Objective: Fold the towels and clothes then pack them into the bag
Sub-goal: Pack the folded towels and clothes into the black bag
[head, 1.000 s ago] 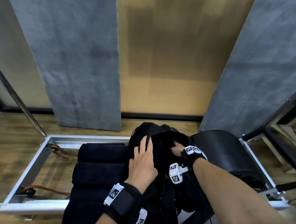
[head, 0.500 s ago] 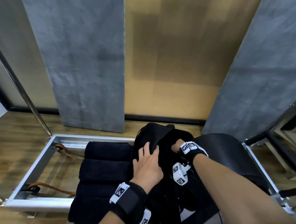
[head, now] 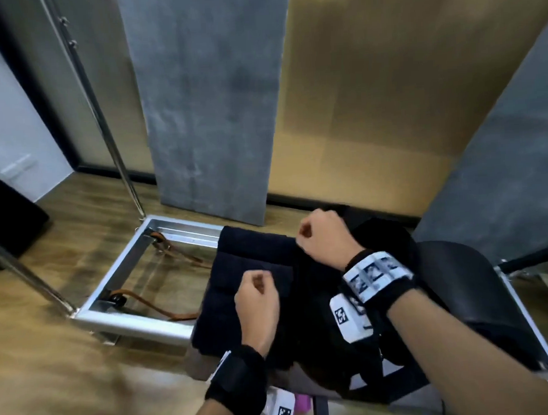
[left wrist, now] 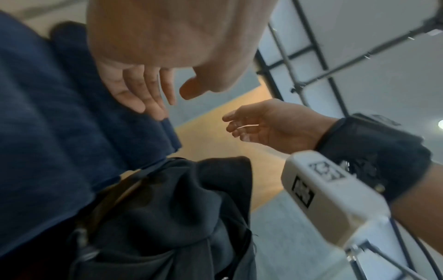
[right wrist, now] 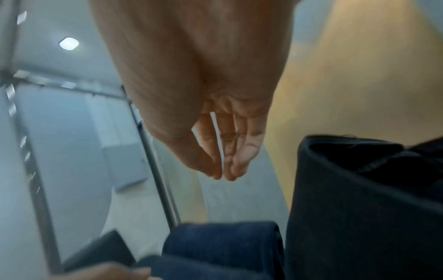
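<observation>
Folded navy towels lie stacked on a bench, with a black bag right beside them. My left hand hovers over the towels with loosely curled fingers that hold nothing. My right hand is raised above the bag's left edge, also loosely curled and without anything in it. In the left wrist view the left hand hangs over the towels and the bag. In the right wrist view the right hand hangs relaxed beside the bag, above the towels.
A silver metal frame with brown straps lies on the wooden floor to the left. A black padded seat sits right of the bag. A metal pole and grey wall panels stand behind.
Both hands have lifted off the bag; the right hand came out of its opening. Their fingers went from pressing and reaching to loosely curled. The head view has swung left.
</observation>
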`<action>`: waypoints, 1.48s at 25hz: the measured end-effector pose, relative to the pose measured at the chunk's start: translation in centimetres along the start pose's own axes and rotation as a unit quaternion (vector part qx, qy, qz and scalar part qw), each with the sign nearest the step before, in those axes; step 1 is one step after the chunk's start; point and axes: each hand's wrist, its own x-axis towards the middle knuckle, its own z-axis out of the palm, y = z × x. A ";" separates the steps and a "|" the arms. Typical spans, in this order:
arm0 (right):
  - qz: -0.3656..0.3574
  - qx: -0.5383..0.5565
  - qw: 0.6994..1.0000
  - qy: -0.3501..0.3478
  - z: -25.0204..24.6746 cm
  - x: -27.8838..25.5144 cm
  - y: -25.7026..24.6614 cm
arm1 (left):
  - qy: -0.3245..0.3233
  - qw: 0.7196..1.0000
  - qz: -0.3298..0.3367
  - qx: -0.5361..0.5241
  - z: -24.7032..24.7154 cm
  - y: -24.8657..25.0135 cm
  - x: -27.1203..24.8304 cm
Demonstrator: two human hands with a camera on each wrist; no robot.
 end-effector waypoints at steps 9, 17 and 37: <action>-0.043 -0.255 0.956 -0.140 11.3 -0.5 -3.0 | -0.051 0.937 -0.268 -0.219 -2.8 -4.2 1.0; -0.093 -0.085 0.986 -0.106 8.2 -2.0 -4.7 | -0.054 0.910 -0.259 -0.320 -3.8 -0.5 2.1; 0.106 0.460 0.868 -0.153 -7.8 -5.3 16.2 | -0.340 0.683 0.375 0.526 8.8 7.1 -0.6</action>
